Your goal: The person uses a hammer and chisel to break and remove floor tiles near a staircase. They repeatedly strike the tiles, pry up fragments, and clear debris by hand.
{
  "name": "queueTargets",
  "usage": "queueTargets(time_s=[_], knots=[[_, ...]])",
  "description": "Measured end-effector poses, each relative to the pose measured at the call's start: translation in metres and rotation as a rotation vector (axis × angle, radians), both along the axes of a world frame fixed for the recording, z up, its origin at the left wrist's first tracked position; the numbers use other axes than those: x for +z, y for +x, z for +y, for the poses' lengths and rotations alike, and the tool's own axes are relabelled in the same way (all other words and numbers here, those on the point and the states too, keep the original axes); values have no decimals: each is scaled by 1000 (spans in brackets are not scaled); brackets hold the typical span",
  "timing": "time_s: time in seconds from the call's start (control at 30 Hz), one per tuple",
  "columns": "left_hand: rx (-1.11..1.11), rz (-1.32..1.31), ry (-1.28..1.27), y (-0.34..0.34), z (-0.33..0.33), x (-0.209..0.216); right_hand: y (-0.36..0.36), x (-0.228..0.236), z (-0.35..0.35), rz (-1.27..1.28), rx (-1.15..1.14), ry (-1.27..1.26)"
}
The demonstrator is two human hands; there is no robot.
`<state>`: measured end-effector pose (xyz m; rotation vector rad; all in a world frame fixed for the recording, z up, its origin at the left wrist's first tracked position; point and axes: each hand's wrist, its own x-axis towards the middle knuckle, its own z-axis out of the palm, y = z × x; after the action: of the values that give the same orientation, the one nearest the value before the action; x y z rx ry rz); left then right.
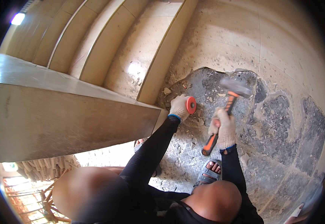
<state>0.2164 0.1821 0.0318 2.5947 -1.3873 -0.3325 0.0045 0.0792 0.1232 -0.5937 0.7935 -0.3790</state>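
My left hand (179,107), in a pale knit glove, is closed around a chisel whose round red guard (191,105) faces up. The chisel's blade is hidden below the guard and hand. To the right, my gloved right hand (225,127) grips a hammer by its orange and black handle (210,144). The grey hammer head (236,87) is blurred by motion and raised, apart from the chisel. Beneath both hands lies a patch of rough, broken floor (209,84) with loose chips. One flat shard (167,91) rests beside the left hand, near the bottom step.
Beige stairs (158,52) rise at the upper left, with a solid side wall (69,115) below them. Unbroken beige tiles (222,33) border the chipped patch at the top. My sandalled foot (208,171) stands close below the hammer. Wooden sticks (48,165) are piled at the lower left.
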Motion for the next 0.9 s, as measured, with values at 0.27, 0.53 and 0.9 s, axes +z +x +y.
queueTargets(time_s=[0.27,0.53,0.9], knots=[[29,31,-113,9,3,2,24,-24,48,293,188,104],[36,53,-57,12,3,0,2,0,-3,-178,-459,-86],[33,28,-49,11,2,2,-25,-6,-3,66,-149,-133]])
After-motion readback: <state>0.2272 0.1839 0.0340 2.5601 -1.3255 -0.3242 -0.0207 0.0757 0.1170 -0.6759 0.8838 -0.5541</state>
